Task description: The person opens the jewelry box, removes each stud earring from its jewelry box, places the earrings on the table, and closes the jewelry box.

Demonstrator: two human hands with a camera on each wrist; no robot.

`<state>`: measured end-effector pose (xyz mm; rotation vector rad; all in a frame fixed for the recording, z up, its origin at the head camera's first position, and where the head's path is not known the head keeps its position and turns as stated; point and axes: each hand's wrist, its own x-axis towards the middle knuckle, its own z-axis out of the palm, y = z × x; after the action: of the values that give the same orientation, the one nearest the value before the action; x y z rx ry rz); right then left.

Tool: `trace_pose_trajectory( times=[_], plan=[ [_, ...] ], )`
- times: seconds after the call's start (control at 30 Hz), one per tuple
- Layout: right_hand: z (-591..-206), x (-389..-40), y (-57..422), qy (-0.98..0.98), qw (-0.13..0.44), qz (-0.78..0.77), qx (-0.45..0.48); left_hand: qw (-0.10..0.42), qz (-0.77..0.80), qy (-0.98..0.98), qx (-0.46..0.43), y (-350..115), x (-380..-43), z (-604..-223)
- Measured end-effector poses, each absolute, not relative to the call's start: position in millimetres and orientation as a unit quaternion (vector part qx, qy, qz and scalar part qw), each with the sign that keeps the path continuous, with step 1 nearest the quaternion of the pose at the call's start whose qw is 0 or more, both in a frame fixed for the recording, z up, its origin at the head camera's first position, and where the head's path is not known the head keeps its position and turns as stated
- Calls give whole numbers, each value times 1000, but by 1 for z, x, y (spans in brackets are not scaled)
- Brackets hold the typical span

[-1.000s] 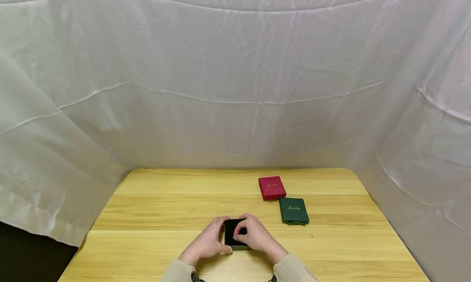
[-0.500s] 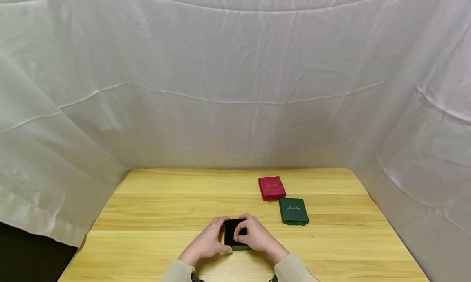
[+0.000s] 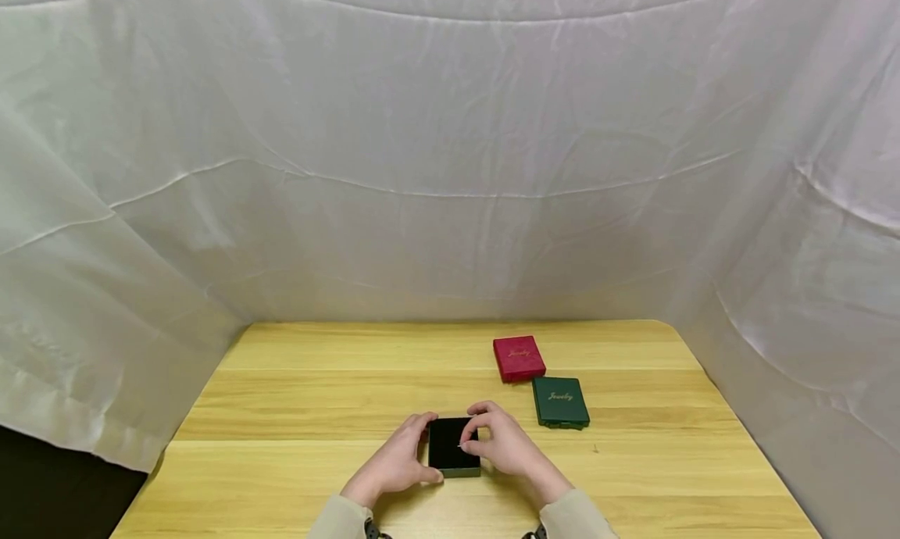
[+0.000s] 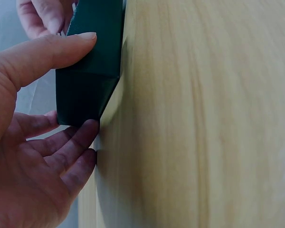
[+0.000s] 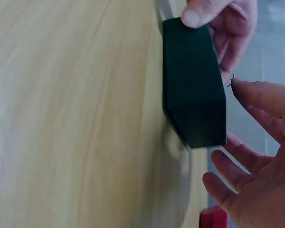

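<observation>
A small dark green jewelry box (image 3: 460, 472) with a black insert (image 3: 444, 445) lies uncovered on the table, under both hands. My left hand (image 3: 397, 457) holds it at its left side, the thumb (image 4: 71, 50) against the front wall and the fingers at the side and far corner. Just above the insert's right part, my right hand (image 3: 509, 449) pinches a tiny thin metal piece (image 5: 232, 81) between thumb and forefinger. Fine prongs stick out past the fingertips; its exact kind is too small to tell. The other right fingers are spread beside the box.
Farther back on the wooden table (image 3: 316, 390) lies a red jewelry box (image 3: 519, 358). Close in front of it sits a flat green case or lid (image 3: 560, 402), lettered in gold. A pale cloth (image 3: 450, 172) hangs behind and on both sides.
My right hand has lifted and shifted right from the insert's middle with the metal piece, uncovering more of the black surface. The left hand and the box stay put.
</observation>
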<state>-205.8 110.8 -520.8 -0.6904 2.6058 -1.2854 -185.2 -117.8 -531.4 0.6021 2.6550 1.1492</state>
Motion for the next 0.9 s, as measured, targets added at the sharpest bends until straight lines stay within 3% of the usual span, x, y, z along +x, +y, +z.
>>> trace_pose_trajectory(
  times=[0.37, 0.9],
  plan=[
    [-519, -204, 154, 869, 44, -446, -211, 103, 395, 893, 190, -116, -184, -531],
    [-511, -200, 246, 899, -10, -431, -81, 102, 395, 893, 193, -117, -183, -529]
  ],
)
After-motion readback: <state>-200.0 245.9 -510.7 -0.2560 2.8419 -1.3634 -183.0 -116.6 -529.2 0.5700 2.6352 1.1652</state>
